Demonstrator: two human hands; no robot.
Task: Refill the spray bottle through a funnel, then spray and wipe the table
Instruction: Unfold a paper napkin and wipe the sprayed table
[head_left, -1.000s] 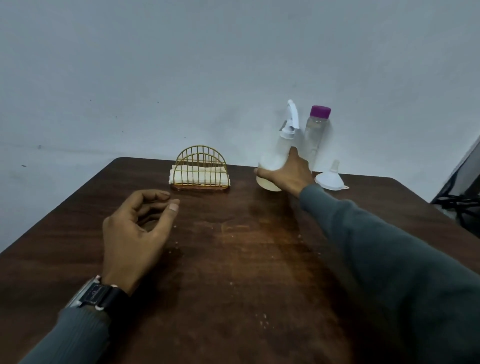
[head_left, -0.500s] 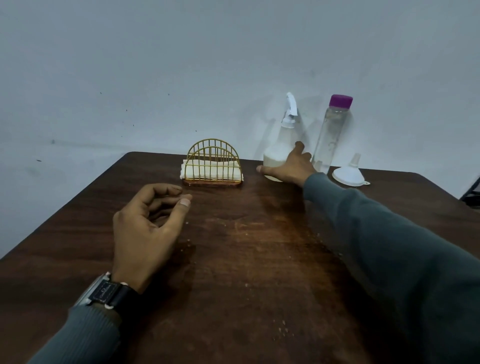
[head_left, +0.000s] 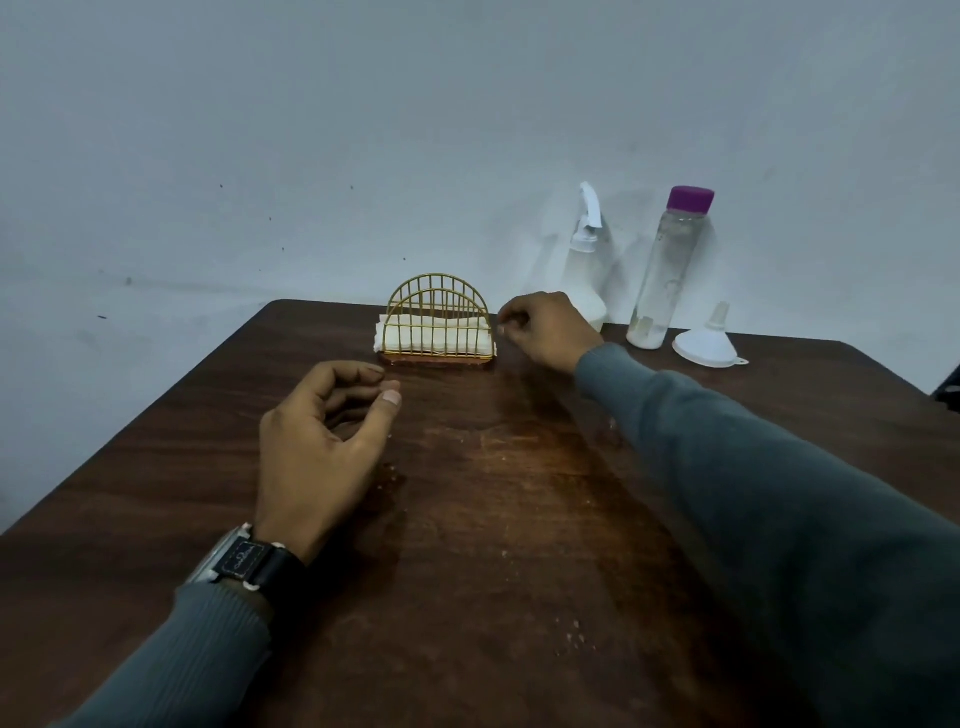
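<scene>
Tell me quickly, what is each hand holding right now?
Left hand: open, loosely curled, holding nothing.
Right hand: fingers curled by the napkin holder; grip cannot be told.

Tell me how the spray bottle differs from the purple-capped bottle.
The spray bottle has a white trigger head; the purple-capped bottle has a flat screw cap. The spray bottle is milky and flares toward its base; the purple-capped bottle is clear, slim and straight. The right hand hides part of the spray bottle; the purple-capped bottle shows whole. Both stand upright by the wall.
</scene>
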